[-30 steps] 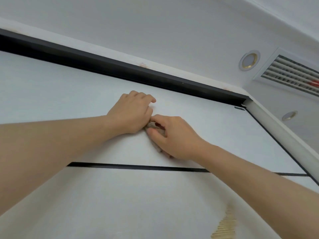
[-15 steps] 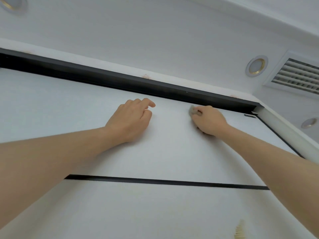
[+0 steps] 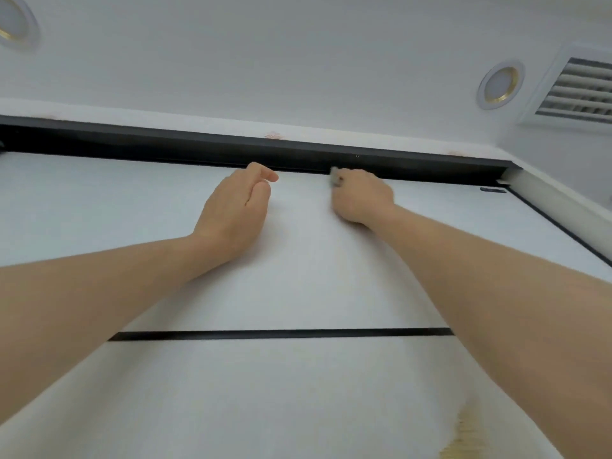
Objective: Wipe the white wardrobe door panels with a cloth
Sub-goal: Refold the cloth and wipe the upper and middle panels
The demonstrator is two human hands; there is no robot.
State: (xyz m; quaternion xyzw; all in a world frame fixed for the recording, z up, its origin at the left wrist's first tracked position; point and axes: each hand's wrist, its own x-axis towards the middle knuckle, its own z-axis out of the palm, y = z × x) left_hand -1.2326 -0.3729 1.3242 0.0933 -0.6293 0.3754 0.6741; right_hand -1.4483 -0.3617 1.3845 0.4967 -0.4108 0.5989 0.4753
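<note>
Nearest, a yellow stain (image 3: 463, 438) marks the lower door panel (image 3: 265, 399) below a black strip (image 3: 281, 334). Farther up, the left hand (image 3: 231, 213) rests on the upper panel (image 3: 99, 207), fingers loosely curled, holding nothing. To its right, the right hand (image 3: 362, 197) grips a small grey cloth (image 3: 336, 177) against the panel's top edge, just under the black rail (image 3: 198, 148).

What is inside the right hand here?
A bit of grey cloth pokes out past the curled fingers of the right hand, up by the black top rail. The rest of the cloth is covered by the hand.
</note>
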